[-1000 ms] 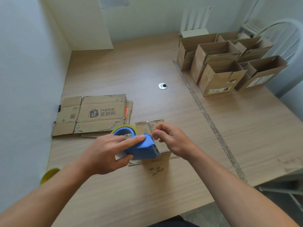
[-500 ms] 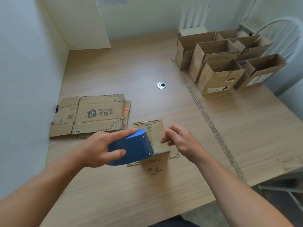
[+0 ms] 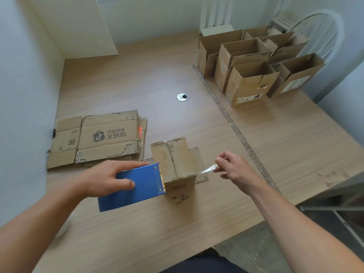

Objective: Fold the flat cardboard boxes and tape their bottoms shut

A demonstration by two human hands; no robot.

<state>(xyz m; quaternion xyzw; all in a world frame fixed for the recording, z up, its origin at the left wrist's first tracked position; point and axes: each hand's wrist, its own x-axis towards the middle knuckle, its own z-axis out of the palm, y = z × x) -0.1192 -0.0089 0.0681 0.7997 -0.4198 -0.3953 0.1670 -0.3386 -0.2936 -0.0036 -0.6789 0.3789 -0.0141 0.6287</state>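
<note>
A small folded cardboard box stands upside down near the table's front, its bottom flaps facing up. My left hand grips a blue tape dispenser against the box's left side. My right hand pinches the free end of the clear tape, which stretches across the box's bottom to the right of it. A pile of flat cardboard boxes lies to the left, by the wall.
Several folded open boxes stand at the back right of the wooden table. A round metal grommet sits mid-table. A white chair stands behind the boxes. The left wall is close.
My right hand has drawn the tape end out to the right, past the box. My left hand has tilted the dispenser flat and shifted it to the box's left side.
</note>
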